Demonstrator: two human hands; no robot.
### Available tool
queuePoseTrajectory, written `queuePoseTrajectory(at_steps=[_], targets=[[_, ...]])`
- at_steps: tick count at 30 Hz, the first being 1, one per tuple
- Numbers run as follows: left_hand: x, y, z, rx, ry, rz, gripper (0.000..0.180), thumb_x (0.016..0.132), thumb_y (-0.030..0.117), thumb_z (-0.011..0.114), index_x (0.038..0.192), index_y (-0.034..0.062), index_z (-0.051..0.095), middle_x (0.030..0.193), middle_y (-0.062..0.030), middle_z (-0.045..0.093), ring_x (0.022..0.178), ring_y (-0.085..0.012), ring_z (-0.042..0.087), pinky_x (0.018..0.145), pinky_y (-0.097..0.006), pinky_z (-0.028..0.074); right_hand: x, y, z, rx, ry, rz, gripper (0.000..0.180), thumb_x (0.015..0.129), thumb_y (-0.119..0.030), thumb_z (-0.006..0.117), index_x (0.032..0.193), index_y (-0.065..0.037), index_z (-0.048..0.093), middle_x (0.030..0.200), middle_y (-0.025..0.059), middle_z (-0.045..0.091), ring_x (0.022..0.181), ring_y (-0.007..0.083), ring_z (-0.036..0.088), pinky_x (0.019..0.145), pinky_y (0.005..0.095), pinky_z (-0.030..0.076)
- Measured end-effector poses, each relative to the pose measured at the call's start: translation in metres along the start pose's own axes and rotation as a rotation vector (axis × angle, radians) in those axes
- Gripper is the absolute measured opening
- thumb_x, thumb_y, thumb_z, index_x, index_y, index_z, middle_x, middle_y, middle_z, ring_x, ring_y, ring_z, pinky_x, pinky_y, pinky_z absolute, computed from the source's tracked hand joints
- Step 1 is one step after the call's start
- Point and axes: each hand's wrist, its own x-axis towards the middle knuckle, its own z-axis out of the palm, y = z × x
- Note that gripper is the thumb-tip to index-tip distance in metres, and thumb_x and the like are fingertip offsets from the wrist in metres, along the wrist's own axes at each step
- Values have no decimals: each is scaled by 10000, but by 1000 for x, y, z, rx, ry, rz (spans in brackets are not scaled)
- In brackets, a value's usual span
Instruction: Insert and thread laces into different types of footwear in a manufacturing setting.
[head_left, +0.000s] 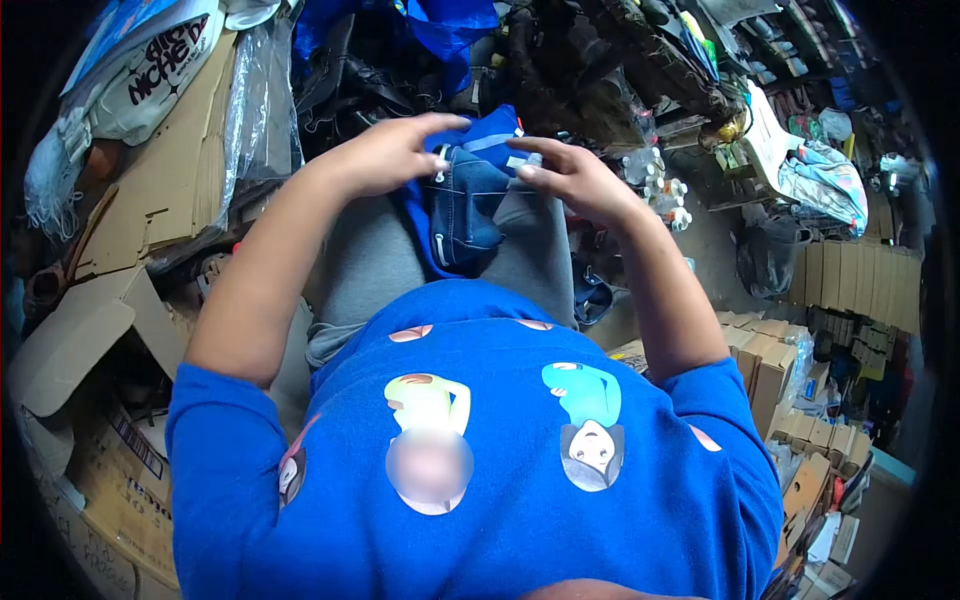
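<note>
So the denim piece (465,205) (bag or shoe part, can't tell on my feed) is sitting in the lap, on some blue cloth (498,125) between the thighs of the grey trousers (365,250). My guess is the thighs double as a bench, so both hands are free at its far end. Left hand (395,155) has its fingers spread wide, thumb by a white tab on the denim. Right hand (580,182) has thumb and index close together; can't tell if they're pinching anything, and they cover part of the far edge.

Elbow room looks tight to me: flat cardboard (185,150) and an open box (70,345) crowd the left, little bottles (660,190) sit beyond the right hand, cartons (765,365) by that elbow. Blue plastic bag (450,30) up front.
</note>
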Motion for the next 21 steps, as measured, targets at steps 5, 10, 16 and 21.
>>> queuePoseTrajectory(at_steps=[5, 10, 16, 21], targets=[[21, 36, -4, 426, -195, 93, 441, 732, 111, 752, 1160, 97, 647, 1036, -137, 670, 909, -258, 649, 794, -370, 497, 16, -33, 0, -644, -184, 40, 431, 840, -248, 692, 1214, -49, 610, 1009, 168, 687, 940, 243, 658, 858, 342, 482], [33, 16, 27, 380, 7, 380, 444, 594, 141, 829, 1009, 70, 687, 844, -129, 646, 829, -292, 630, 759, -372, 498, 9, 0, 21, -803, 60, -98, 350, 740, -176, 747, 1041, -47, 622, 821, 145, 628, 824, 303, 643, 712, 393, 485], [37, -8, 37, 63, 178, 334, 335, 593, 80, 819, 887, 50, 660, 775, -26, 622, 720, -133, 563, 668, -282, 441, -24, 18, 17, -214, 345, -191, 290, 826, -114, 675, 1112, -70, 655, 970, 115, 599, 892, 250, 596, 760, 346, 474], [36, -9, 33, -60, 106, 215, 305, 627, 39, 808, 893, 35, 659, 733, 27, 588, 659, -50, 480, 593, -229, 393, -55, -8, 23, -696, 599, -418, 145, 784, -158, 715, 920, -199, 741, 874, 17, 624, 958, 190, 545, 928, 376, 338]])
